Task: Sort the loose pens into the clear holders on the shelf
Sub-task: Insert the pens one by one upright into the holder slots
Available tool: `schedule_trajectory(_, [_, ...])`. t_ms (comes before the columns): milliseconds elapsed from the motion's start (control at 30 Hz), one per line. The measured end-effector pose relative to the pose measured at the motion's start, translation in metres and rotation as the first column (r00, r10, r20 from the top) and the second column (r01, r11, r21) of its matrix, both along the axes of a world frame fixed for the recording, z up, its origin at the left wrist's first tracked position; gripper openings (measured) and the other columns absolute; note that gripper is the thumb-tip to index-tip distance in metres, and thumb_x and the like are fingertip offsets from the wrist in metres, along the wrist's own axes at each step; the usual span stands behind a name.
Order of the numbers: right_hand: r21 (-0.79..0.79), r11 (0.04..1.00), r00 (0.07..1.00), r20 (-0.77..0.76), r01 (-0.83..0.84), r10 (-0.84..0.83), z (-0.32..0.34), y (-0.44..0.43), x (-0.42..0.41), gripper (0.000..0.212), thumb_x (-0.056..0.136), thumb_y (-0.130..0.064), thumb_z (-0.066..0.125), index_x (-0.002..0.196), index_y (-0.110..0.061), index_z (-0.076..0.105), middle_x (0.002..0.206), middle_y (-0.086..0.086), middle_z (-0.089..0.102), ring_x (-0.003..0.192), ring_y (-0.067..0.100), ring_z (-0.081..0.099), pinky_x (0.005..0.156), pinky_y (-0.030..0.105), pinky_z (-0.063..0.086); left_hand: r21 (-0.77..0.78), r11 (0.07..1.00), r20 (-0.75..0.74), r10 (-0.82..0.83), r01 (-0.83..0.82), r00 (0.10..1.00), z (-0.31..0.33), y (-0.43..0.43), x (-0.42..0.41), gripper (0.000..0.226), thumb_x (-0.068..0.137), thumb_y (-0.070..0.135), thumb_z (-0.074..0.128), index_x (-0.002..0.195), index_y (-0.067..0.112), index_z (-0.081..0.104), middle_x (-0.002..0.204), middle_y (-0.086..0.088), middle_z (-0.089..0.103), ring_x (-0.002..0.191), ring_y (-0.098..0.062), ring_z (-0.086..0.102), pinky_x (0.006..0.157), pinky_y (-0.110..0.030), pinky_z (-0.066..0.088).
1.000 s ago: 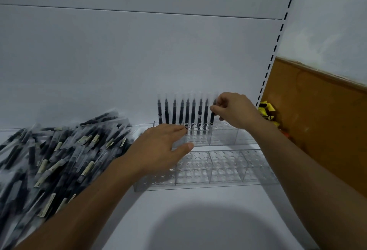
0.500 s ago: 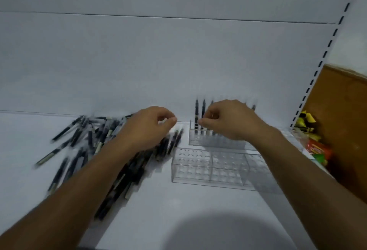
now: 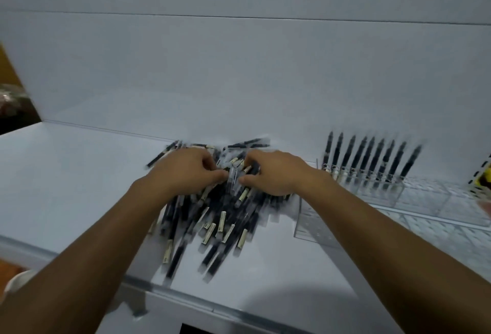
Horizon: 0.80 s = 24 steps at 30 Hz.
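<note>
Left hand point(image 3: 186, 171) and right hand point(image 3: 276, 174) are both working on top of the loose pens point(image 3: 220, 217). Fingers are curling down and thumbs are closing toward each other. Each hand is pinching into the heap, though blur is hiding which pen each has.

Method note: I am aiming to lift only a few, all pointing one way, so they are dropping into the holes without re-gripping. The wrappers look slippery, so I am pinching barrels, not ends.

To my right, the rear holder point(image 3: 385, 190) is carrying a row of upright pens point(image 3: 372, 153). The front holder point(image 3: 308, 224) is sitting just before it, apparently unfilled.

Everything is resting on a white shelf point(image 3: 66, 187) with a white back panel point(image 3: 239, 68). Something yellow point(image 3: 485, 178) is showing at far right.
</note>
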State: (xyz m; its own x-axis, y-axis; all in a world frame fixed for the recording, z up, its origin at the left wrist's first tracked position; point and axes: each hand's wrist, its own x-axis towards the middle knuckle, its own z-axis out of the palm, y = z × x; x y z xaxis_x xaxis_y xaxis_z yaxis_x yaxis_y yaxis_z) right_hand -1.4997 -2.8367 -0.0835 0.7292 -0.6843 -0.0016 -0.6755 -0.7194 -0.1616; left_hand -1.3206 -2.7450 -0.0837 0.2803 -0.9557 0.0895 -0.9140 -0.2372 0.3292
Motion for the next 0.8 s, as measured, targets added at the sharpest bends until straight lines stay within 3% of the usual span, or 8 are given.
schedule_trajectory(100, [-0.005, 1.0, 0.999, 0.05, 0.017, -0.016, -0.002, -0.003, 0.004, 0.054, 0.091, -0.063, 0.047, 0.132, -0.027, 0.041, 0.12, 0.003, 0.062, 0.1, 0.024, 0.059, 0.078, 0.035, 0.048, 0.014, 0.999, -0.076, -0.039, 0.04, 0.996, 0.0, -0.005, -0.002, 0.03, 0.082, 0.06, 0.063, 0.084, 0.03, 0.065, 0.082, 0.011, 0.063, 0.075, -0.005, 0.059, 0.061, -0.024, 0.043])
schedule_trajectory(233, [0.012, 1.0, 0.997, 0.073, 0.024, -0.025, -0.002, -0.007, 0.008, 0.05, 0.096, -0.059, 0.041, 0.14, -0.036, 0.042, 0.137, -0.002, 0.056, 0.118, 0.024, 0.055, 0.09, 0.037, 0.046, -0.049, 0.999, -0.102, -0.004, -0.001, 0.995, -0.001, -0.014, -0.003, 0.031, 0.086, 0.057, 0.059, 0.092, 0.026, 0.063, 0.085, 0.009, 0.064, 0.075, -0.007, 0.058, 0.059, -0.025, 0.039])
schedule_trajectory(333, [0.008, 0.999, 0.994, 0.104, 0.042, -0.043, -0.002, -0.008, 0.012, 0.04, 0.098, -0.053, 0.041, 0.131, -0.034, 0.052, 0.125, -0.002, 0.063, 0.108, 0.021, 0.058, 0.087, 0.035, 0.049, -0.068, 0.997, -0.158, 0.034, -0.046, 0.987, 0.002, -0.024, -0.004, 0.033, 0.089, 0.055, 0.055, 0.103, 0.026, 0.062, 0.093, 0.006, 0.065, 0.084, -0.012, 0.059, 0.065, -0.027, 0.04])
schedule_trajectory(467, [0.072, 0.995, 0.983, 0.165, 0.066, -0.077, -0.001, -0.01, 0.012, 0.035, 0.094, -0.053, 0.049, 0.121, -0.032, 0.056, 0.115, -0.003, 0.066, 0.095, 0.018, 0.059, 0.081, 0.033, 0.049, 0.013, 1.0, -0.157, 0.011, -0.009, 0.988, 0.006, -0.046, -0.01, 0.037, 0.09, 0.052, 0.056, 0.099, 0.019, 0.069, 0.093, -0.001, 0.069, 0.08, -0.015, 0.06, 0.064, -0.026, 0.043])
schedule_trajectory(567, [0.102, 0.99, 0.98, 0.161, 0.099, -0.115, 0.001, -0.015, 0.007, 0.033, 0.094, -0.047, 0.052, 0.121, -0.029, 0.056, 0.117, -0.001, 0.064, 0.09, 0.017, 0.054, 0.072, 0.029, 0.042, 0.112, 0.994, -0.108, 0.02, -0.007, 0.994, 0.011, -0.06, -0.016, 0.054, 0.087, 0.058, 0.057, 0.105, 0.009, 0.069, 0.101, -0.011, 0.07, 0.082, -0.021, 0.06, 0.073, -0.032, 0.047])
schedule_trajectory(633, [0.156, 0.982, 0.977, 0.168, 0.106, -0.132, 0.001, -0.017, 0.005, 0.031, 0.093, -0.04, 0.056, 0.122, -0.029, 0.057, 0.117, 0.001, 0.064, 0.088, 0.015, 0.053, 0.066, 0.026, 0.04, 0.186, 0.982, -0.051, 0.024, -0.014, 0.998, 0.016, -0.068, -0.019, 0.057, 0.085, 0.06, 0.058, 0.1, 0.006, 0.068, 0.098, -0.011, 0.07, 0.077, -0.021, 0.058, 0.07, -0.031, 0.045])
schedule_trajectory(733, [0.245, 0.961, 0.972, 0.16, 0.127, -0.17, 0.001, -0.017, 0.004, 0.039, 0.089, -0.04, 0.063, 0.125, -0.028, 0.053, 0.1, -0.002, 0.064, 0.081, 0.016, 0.059, 0.064, 0.026, 0.046, 0.26, 0.966, -0.067, 0.019, -0.001, 0.998, 0.023, -0.076, -0.023, 0.043, 0.084, 0.053, 0.064, 0.081, 0.01, 0.061, 0.075, -0.005, 0.064, 0.063, -0.017, 0.058, 0.056, -0.026, 0.043])
schedule_trajectory(800, [0.359, 0.923, 0.955, 0.199, 0.136, -0.218, -0.001, -0.017, 0.004, 0.035, 0.087, -0.034, 0.066, 0.118, -0.026, 0.053, 0.087, -0.003, 0.067, 0.071, 0.017, 0.066, 0.067, 0.031, 0.057, 0.283, 0.959, -0.092, 0.01, 0.017, 0.996, 0.026, -0.079, -0.027, 0.034, 0.085, 0.044, 0.067, 0.089, 0.01, 0.063, 0.072, -0.003, 0.063, 0.057, -0.014, 0.059, 0.049, -0.023, 0.042])
